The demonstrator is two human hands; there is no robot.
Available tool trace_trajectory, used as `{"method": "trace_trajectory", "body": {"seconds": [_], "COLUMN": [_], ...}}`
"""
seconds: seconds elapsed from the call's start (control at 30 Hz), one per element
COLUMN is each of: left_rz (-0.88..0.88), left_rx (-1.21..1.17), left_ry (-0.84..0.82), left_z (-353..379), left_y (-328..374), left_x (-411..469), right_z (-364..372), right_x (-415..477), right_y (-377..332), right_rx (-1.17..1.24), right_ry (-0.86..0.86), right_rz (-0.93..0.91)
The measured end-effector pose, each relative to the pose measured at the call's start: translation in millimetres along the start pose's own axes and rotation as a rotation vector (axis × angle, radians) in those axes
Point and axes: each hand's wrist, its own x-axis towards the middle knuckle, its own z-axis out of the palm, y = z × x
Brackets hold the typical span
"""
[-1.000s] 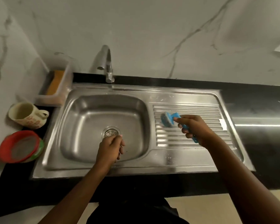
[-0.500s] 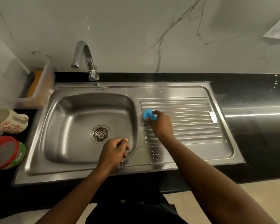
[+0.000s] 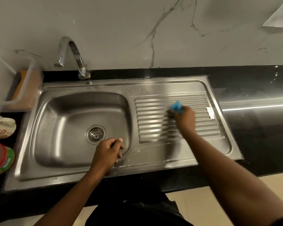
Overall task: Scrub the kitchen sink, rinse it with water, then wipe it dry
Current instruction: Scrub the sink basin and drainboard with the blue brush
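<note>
1. The right hand (image 3: 185,119) was closed around a blue scrub brush (image 3: 176,108), pressing it on the ribbed drainboard (image 3: 155,118).
2. Half a second before, the brush had been at the drainboard's left edge by the basin; it had since swept toward the right edge, so scrubbing was probably still under way.
3. The left hand (image 3: 107,152), loosely curled and holding nothing visible, rested at the stainless sink's (image 3: 39,173) front rim.
4. The faucet (image 3: 70,54) ran no water.

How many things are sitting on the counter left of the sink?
3: a clear tub at the back by the wall, a flowered mug in front of it, and a red-rimmed strainer nearest; the frame edge may hide more.
</note>
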Motion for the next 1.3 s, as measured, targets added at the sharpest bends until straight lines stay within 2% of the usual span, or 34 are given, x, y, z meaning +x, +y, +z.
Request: {"method": "trace_trajectory", "body": {"seconds": [0.07,0.13,0.23,0.3,0.47,0.57,0.67,0.8,0.93,1.03,1.17,1.23,1.3], "left_rz": [0.003,0.008,0.025,0.032,0.013,-0.003,0.009,0.026,0.033,0.039,0.032,0.026,0.023], "left_rx": [0.000,0.009,-0.001,-0.011,0.004,0.004,0.008,0.004,-0.019,-0.044,-0.031,-0.026,-0.025], "left_ry": [-0.019,-0.041,-0.052,-0.047,-0.016,0.013,0.007,-0.020,-0.032,-0.040,-0.039,-0.033,-0.026], "left_z": [4.3,9.9,15.3,16.3,10.8,6.0,5.5,14.4,21.1,20.1,15.4,12.9,11.1], "left_y": [4.0,8.9,16.3,17.5,7.4,3.7,7.0,16.3,25.3,24.3,15.4,11.7,9.6], "left_x": [1.1,2.0,3.4,4.2,5.0,5.5,5.4,7.9,10.9,11.2,9.7,8.6,8.4], "right_z": [43.2,77.1,77.0,46.5,-54.0,-54.1,-9.5,59.0,78.0,33.3,-51.2,-64.0,-47.8], "right_x": [-24.4,-47.1,-55.2,-35.0,27.3,35.3,12.4,-42.4,-71.5,-52.1,-3.3,6.9,-2.4], "right_y": [-24.9,-41.1,-37.7,-14.5,48.4,47.7,22.0,-25.1,-34.7,1.6,53.1,61.6,49.3], "right_rx": [0.050,0.002,-0.086,-0.097,-0.196,-0.138,-0.045,0.018,-0.153,-0.142,-0.192,-0.173,-0.104], "right_ry": [-0.118,-0.207,-0.283,-0.243,0.015,0.091,0.011,-0.176,-0.320,-0.242,-0.022,0.062,0.057], "right_rz": [-0.113,-0.215,-0.284,-0.256,-0.050,0.043,-0.001,-0.185,-0.317,-0.245,-0.055,-0.006,0.018]}}
